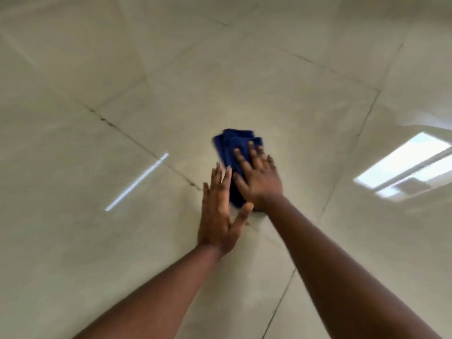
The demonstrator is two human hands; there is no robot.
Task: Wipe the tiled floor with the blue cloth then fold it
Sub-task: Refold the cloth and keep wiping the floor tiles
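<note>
Blue cloth (234,152) bunched on tiled floor (97,241). Right hand (258,176) flat on cloth, fingers spread — pressing, not gripping. Left hand (217,211) alongside, fingers straight, holding nothing.

One camera, worn on the person's head, looks forward and steeply down along both outstretched forearms at the tiled floor (97,241). It sits close, about an arm's reach above the tiles, and its wide angle bends the grout lines outward.
</note>
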